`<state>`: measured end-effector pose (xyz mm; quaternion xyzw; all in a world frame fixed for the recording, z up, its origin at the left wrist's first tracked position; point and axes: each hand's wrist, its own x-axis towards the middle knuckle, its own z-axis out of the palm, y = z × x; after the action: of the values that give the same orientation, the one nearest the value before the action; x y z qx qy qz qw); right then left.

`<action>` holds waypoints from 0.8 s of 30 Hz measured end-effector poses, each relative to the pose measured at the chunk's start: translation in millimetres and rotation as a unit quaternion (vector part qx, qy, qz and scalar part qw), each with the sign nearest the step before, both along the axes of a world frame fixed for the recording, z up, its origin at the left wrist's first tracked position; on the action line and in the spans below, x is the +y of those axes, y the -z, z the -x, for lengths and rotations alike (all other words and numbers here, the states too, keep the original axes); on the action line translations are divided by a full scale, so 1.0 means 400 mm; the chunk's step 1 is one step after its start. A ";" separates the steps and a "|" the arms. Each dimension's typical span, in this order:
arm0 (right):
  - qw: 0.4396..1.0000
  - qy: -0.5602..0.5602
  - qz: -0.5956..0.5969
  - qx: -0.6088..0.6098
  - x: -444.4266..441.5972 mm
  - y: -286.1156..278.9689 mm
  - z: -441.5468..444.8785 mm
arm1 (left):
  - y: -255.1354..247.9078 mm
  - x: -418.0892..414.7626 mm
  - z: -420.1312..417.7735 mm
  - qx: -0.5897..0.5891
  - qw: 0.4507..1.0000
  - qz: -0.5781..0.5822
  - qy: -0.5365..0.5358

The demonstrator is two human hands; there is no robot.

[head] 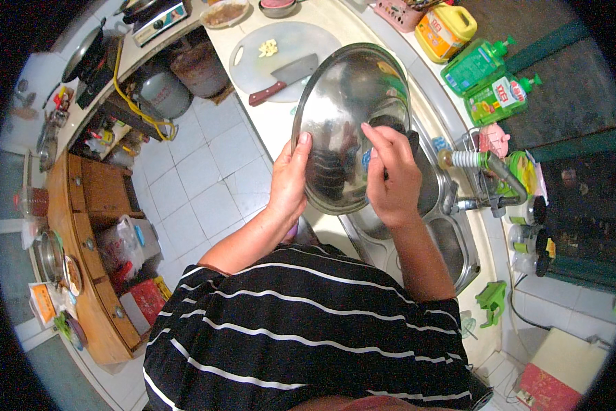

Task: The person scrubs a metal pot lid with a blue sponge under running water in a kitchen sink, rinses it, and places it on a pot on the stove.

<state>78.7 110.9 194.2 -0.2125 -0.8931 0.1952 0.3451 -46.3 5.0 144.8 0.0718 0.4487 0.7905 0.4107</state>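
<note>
A shiny metal pot lid is held up on edge between my hands, above the counter and the near side of the sink. My left hand grips its left rim, thumb on the face. My right hand is at the lid's right side, fingers bent near its middle; a dark part, perhaps the knob, shows beneath them. Behind the lid lies a white cutting board with chopped pale pieces and a cleaver with a reddish-brown handle.
A double-bowl steel sink with a faucet is at the right. Detergent bottles line the back ledge. A bowl of brown food stands beyond the board. Gas cylinders and a wooden cabinet are at the left.
</note>
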 end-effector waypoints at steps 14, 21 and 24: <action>0.989 0.017 -0.127 -0.080 0.007 -0.027 0.061 | 0.036 0.013 -0.014 0.032 0.999 -0.020 0.006; 0.983 0.005 -0.105 -0.149 -0.012 -0.034 0.057 | 0.030 0.015 -0.016 0.024 0.999 -0.025 0.015; 0.978 -0.009 -0.129 -0.161 -0.013 -0.020 0.054 | 0.031 0.017 -0.015 0.029 0.999 -0.026 0.012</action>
<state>57.2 105.6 202.2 -0.1871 -0.9565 0.0445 0.2194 -40.2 11.9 132.4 0.1104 0.4390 0.7942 0.4055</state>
